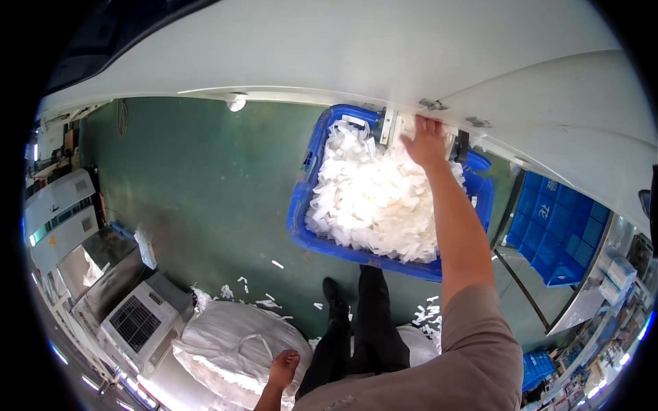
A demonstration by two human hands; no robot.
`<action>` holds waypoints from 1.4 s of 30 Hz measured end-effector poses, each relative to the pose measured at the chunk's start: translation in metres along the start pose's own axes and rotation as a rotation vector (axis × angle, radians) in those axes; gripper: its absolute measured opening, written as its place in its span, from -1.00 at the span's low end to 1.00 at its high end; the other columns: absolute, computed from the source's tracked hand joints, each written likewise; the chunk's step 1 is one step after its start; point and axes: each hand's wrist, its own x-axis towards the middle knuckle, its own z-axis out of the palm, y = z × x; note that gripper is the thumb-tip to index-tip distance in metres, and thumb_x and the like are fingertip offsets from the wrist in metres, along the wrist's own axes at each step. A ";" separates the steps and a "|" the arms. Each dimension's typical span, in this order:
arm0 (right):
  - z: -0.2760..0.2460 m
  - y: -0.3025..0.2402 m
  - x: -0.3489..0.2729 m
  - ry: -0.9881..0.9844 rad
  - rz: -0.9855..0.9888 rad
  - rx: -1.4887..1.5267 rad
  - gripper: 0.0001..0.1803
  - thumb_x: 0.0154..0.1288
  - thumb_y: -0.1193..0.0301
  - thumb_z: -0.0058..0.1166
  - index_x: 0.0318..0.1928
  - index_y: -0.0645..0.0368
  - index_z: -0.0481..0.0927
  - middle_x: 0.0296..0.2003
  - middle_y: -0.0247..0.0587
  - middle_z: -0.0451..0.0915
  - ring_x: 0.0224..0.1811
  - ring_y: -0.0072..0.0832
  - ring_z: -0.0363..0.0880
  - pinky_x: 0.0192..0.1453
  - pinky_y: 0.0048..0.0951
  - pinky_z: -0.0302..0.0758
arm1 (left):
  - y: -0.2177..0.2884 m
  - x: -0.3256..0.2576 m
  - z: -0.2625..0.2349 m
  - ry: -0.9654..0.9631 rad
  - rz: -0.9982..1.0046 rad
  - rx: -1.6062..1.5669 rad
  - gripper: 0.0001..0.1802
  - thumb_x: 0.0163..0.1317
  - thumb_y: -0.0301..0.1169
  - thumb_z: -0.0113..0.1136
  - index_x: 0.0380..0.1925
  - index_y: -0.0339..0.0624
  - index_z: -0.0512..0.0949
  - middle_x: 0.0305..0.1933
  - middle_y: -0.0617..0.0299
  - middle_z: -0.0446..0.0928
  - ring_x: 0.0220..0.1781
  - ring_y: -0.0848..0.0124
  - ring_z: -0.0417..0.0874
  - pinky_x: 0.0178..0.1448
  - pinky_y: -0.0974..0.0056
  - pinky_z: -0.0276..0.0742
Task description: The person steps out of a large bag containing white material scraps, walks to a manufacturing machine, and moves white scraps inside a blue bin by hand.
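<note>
A large blue plastic crate (301, 205) stands on the green floor, far and right of centre, tucked partly under the edge of a white machine. It is heaped well above its rim with white strips (373, 192) that lie loose and tangled, crossing at every angle. The pile rises highest toward the crate's far right corner, where the right hand (426, 142) rests on top of the strips with its fingers spread, just beside a metal bracket on the machine's edge.
</note>
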 end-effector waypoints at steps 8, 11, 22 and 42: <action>0.084 0.004 -0.267 -0.922 0.250 -0.010 -0.35 0.08 0.24 0.16 0.21 0.17 0.43 0.12 0.08 0.49 0.21 -0.08 0.46 0.30 -0.22 0.40 | -0.011 0.008 0.002 -0.008 -0.035 -0.018 -0.73 0.23 -0.33 0.27 -0.13 -0.23 0.59 -0.31 0.14 0.67 -0.25 0.41 0.68 -0.12 0.33 0.57; 0.059 0.044 -0.300 -0.830 0.432 0.390 -0.37 0.04 0.13 0.24 0.14 0.11 0.53 0.06 0.03 0.57 0.17 -0.09 0.50 0.25 -0.22 0.44 | -0.005 0.001 -0.002 -0.025 -0.016 -0.013 -0.74 0.24 -0.33 0.25 -0.13 -0.25 0.58 -0.30 0.16 0.66 -0.25 0.43 0.65 -0.11 0.34 0.55; -0.067 0.021 -0.080 -0.629 0.019 0.092 -0.42 0.18 0.23 0.06 0.18 0.28 0.42 0.16 0.13 0.46 0.14 -0.01 0.50 0.19 -0.15 0.47 | 0.031 0.045 -0.006 -0.010 0.154 -0.143 -0.78 0.25 -0.38 0.24 -0.16 -0.25 0.58 -0.29 0.20 0.66 -0.25 0.45 0.66 -0.15 0.35 0.57; 0.099 -0.017 -0.003 -0.005 -0.049 -0.139 -0.39 0.09 0.06 0.18 0.05 0.24 0.56 0.14 -0.07 0.45 0.18 -0.07 0.33 0.26 -0.12 0.30 | 0.012 0.023 0.014 -0.047 -0.188 -0.094 -0.75 0.22 -0.33 0.26 -0.18 -0.25 0.58 -0.31 0.17 0.66 -0.25 0.41 0.67 -0.11 0.32 0.57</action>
